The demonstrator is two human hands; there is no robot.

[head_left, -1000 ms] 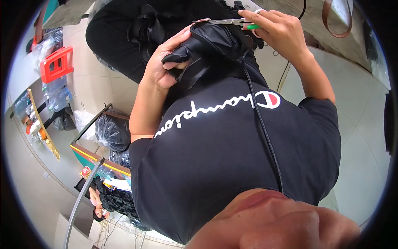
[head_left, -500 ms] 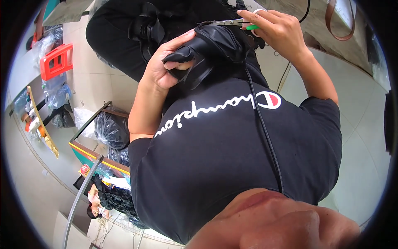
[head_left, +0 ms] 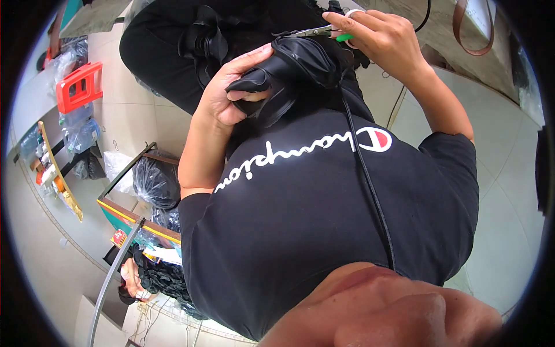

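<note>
My left hand (head_left: 234, 92) grips a bundle of shiny black material (head_left: 306, 61), thin and folded in loose layers, with its fingers curled into the folds. My right hand (head_left: 384, 37) is closed round the handles of a pair of scissors (head_left: 315, 30), which have white loops and a green part. The blades point left along the upper edge of the bundle, close to my left fingertips. Their tips are hard to make out against the black. More curled black pieces (head_left: 205, 43) lie on my lap beyond the left hand. A thin black cord (head_left: 367, 168) runs down over my shirt.
A red plastic stool (head_left: 80, 87) and clear bags (head_left: 81, 133) are at the left. Nearer stands a metal-framed rack (head_left: 139, 222) beside a stuffed dark bag (head_left: 156, 182). Another person (head_left: 133, 280) is at the lower left by a black heap (head_left: 165, 277). A brown strap loop (head_left: 474, 49) hangs at upper right.
My right hand and the scissors have shifted slightly left and up along the bundle's edge. The left hand keeps its grip, and the folds have moved a little. The other person has shifted.
</note>
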